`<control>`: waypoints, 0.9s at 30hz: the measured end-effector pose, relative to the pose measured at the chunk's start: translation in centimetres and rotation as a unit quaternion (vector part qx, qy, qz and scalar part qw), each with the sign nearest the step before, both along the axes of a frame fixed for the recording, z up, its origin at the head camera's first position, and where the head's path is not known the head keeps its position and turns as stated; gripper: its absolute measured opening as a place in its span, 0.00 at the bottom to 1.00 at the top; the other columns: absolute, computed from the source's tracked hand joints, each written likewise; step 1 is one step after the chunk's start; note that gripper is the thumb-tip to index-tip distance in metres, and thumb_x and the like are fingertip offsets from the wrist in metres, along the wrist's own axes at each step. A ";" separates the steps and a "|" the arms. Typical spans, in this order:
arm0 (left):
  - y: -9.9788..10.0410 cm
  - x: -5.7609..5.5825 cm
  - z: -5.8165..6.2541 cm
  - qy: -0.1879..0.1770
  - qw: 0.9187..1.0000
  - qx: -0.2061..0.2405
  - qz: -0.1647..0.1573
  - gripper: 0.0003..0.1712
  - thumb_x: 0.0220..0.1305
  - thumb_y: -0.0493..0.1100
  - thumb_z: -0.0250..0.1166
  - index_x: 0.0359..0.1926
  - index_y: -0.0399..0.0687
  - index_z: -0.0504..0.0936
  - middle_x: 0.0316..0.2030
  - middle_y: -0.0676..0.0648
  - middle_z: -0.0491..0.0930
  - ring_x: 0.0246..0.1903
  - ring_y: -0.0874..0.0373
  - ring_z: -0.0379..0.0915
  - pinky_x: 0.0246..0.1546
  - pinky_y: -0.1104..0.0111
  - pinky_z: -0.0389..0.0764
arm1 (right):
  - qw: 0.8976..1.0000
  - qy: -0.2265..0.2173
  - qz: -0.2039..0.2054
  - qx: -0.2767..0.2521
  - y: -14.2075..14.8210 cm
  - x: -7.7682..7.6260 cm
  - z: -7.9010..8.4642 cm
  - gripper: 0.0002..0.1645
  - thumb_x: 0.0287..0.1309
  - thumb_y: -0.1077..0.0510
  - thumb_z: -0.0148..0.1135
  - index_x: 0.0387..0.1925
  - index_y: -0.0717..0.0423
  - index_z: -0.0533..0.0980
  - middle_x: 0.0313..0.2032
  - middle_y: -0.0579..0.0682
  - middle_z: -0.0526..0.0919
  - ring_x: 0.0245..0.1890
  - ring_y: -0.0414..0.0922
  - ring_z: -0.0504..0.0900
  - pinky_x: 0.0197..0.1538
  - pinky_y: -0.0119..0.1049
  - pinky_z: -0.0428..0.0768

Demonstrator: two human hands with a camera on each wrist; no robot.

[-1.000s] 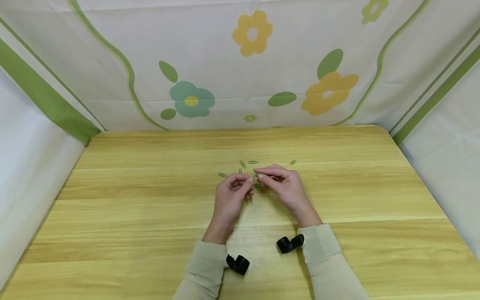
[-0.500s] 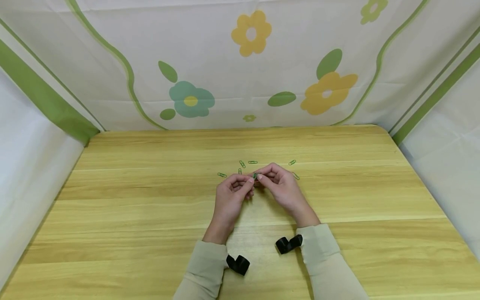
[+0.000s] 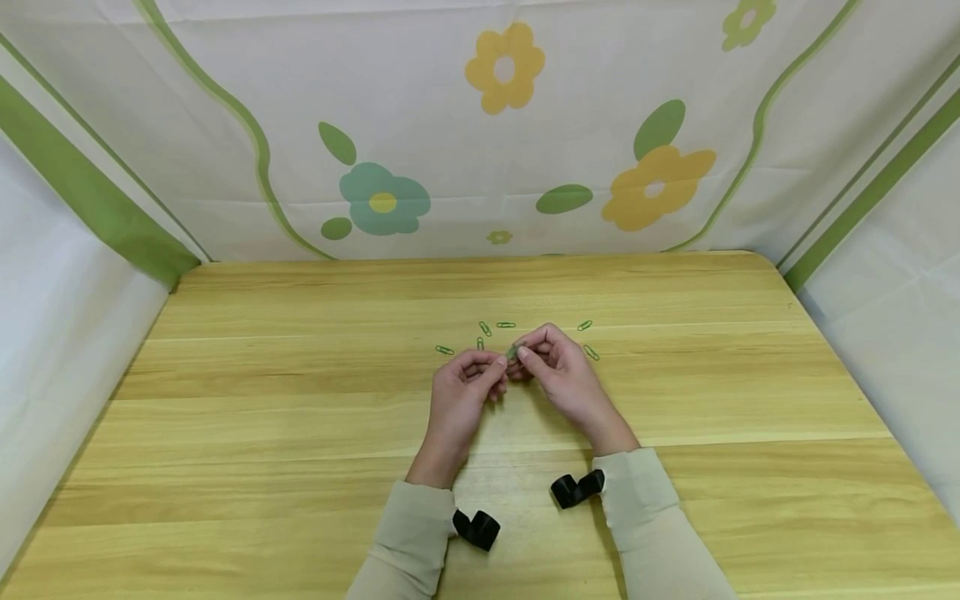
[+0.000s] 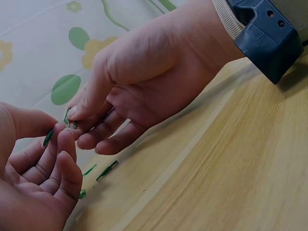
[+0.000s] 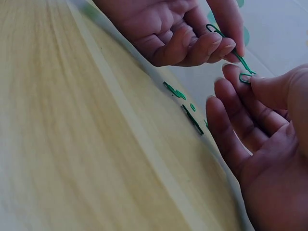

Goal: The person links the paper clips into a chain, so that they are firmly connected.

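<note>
My left hand [image 3: 467,385] pinches a green paper clip [image 5: 233,49] between thumb and index finger, its looped end jutting past the fingers in the right wrist view. Opposite it, my right hand [image 3: 564,371] pinches another green paper clip [image 5: 245,78], partly covered by the thumb. The two clips meet end to end, overlapping in the right wrist view. Both hands are raised over the wooden table with fingertips close together. In the left wrist view the right hand's clip [image 4: 68,115] shows as a thin loop at the thumb.
Several loose green paper clips lie on the wooden table [image 3: 300,417] beyond the hands: one clip [image 3: 445,350] at the left, another clip [image 3: 506,325] farther back, and one [image 3: 592,352] right of the right hand. A flowered curtain [image 3: 450,125] hangs behind.
My right hand has shifted slightly, its index finger now more bent, and its clip has come up to the left hand's clip. A table clip near its knuckles has come into sight.
</note>
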State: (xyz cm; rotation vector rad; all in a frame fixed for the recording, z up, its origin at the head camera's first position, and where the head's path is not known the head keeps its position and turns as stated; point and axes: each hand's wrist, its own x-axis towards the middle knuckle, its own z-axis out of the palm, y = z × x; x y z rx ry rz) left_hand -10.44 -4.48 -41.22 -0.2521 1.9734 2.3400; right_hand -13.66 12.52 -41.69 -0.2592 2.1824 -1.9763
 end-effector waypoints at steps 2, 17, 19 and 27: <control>-0.1 -0.1 -0.1 -0.004 1.000 0.000 0.005 0.08 0.74 0.38 0.70 0.45 0.36 0.87 0.32 0.43 0.86 0.28 0.59 0.81 0.32 0.72 0.81 | 1.000 -0.005 -0.006 -0.009 0.0 0.0 0.0 0.08 0.80 0.66 0.55 0.54 0.68 0.73 0.48 0.64 0.87 0.43 0.44 0.89 0.51 0.37 0.90; 0.0 0.0 0.1 -0.007 1.000 0.001 0.000 0.07 0.74 0.37 0.70 0.45 0.34 0.87 0.33 0.40 0.87 0.28 0.59 0.81 0.32 0.72 0.81 | 0.999 0.016 -0.037 -0.003 0.2 0.0 0.1 0.14 0.76 0.64 0.63 0.58 0.67 0.78 0.44 0.61 0.90 0.38 0.44 0.90 0.46 0.36 0.90; 0.1 0.0 0.1 -0.006 1.000 -0.003 0.001 0.07 0.74 0.37 0.70 0.45 0.34 0.87 0.33 0.40 0.87 0.28 0.60 0.81 0.32 0.72 0.81 | 0.999 0.023 -0.048 -0.009 0.2 0.0 0.1 0.13 0.74 0.64 0.66 0.55 0.67 0.80 0.41 0.57 0.91 0.36 0.43 0.90 0.45 0.36 0.90; 0.2 0.1 0.2 0.000 1.000 -0.016 0.002 0.07 0.74 0.37 0.70 0.44 0.35 0.87 0.34 0.38 0.86 0.27 0.60 0.81 0.32 0.72 0.81 | 0.996 0.046 -0.065 -0.043 0.3 0.2 0.0 0.10 0.67 0.66 0.72 0.48 0.67 0.84 0.35 0.46 0.92 0.34 0.45 0.92 0.42 0.37 0.91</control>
